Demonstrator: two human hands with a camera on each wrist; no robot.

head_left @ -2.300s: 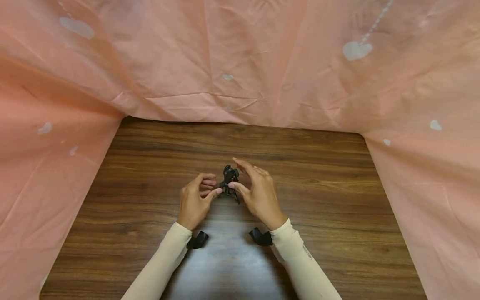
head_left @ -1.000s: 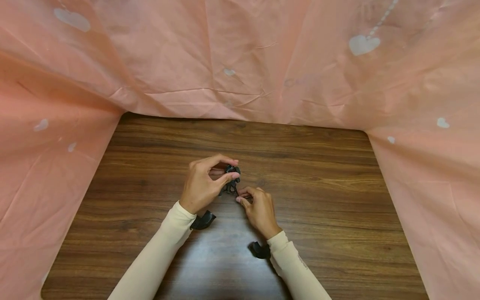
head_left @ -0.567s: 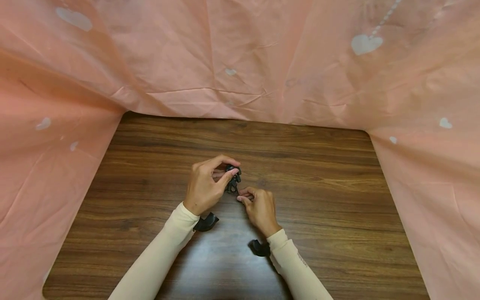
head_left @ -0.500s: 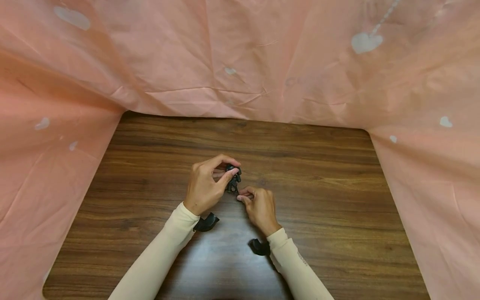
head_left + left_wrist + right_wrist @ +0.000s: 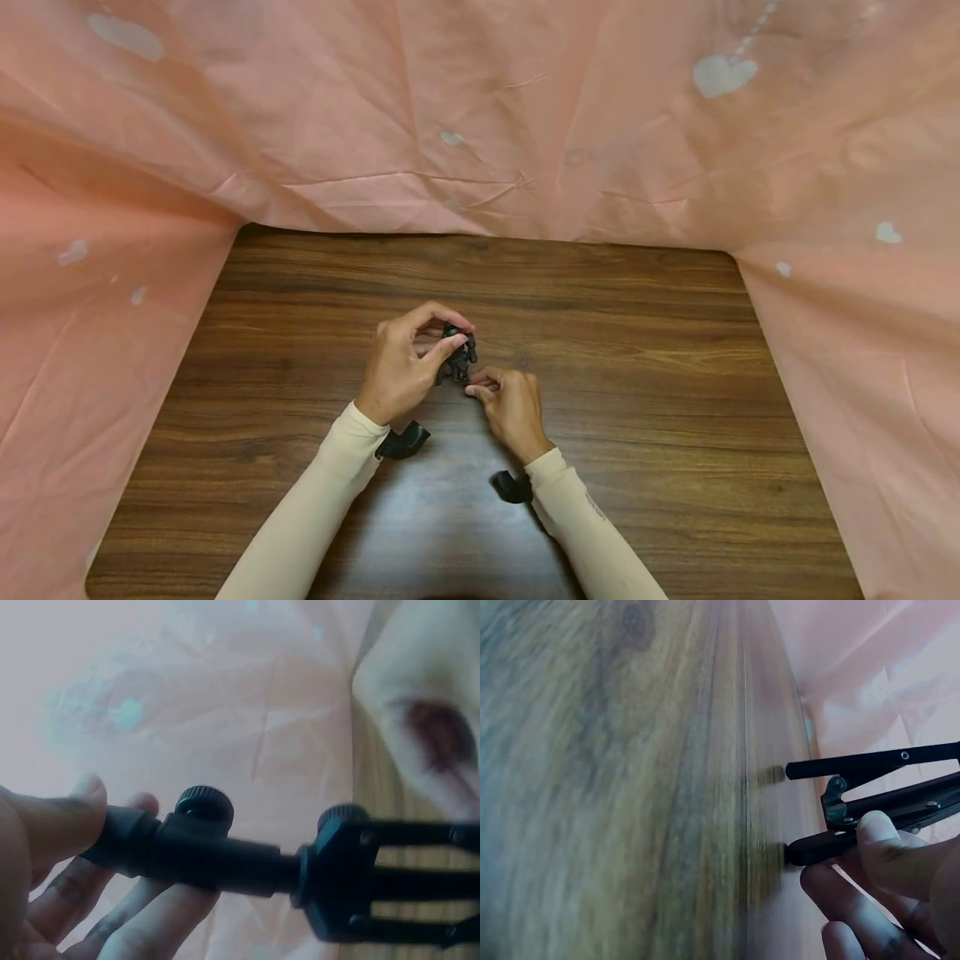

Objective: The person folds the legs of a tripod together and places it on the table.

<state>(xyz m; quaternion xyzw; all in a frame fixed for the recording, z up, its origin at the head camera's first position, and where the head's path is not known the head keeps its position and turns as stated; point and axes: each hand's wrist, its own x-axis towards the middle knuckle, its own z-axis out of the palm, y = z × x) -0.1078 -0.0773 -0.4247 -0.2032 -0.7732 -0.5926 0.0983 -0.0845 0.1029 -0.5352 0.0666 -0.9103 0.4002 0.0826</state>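
A small black tripod [image 5: 459, 367] stands between the hands near the middle of the table. My left hand [image 5: 405, 358] grips its top between thumb and fingers. The left wrist view shows the tripod's post [image 5: 240, 862] with a ridged knob [image 5: 205, 809] on its side; the thumb lies on the post's end and fingers pass beneath. Low on the right, my right hand [image 5: 516, 408] pinches one leg. In the right wrist view that leg [image 5: 821, 847] lies between thumb and fingers, beside another leg [image 5: 847, 763]; both leg tips are close to the table surface.
The brown wood-grain table [image 5: 637, 375] spreads around the hands. Pink cloth [image 5: 495, 125] with pale hearts hangs along its back and both sides. A black piece juts from under each wrist, the left piece [image 5: 403, 442] and the right piece [image 5: 512, 487].
Since the first frame, my left hand has risen onto the tripod's top, and my right hand has dropped from its upper part to a leg. Over the last half second both holds stay much the same.
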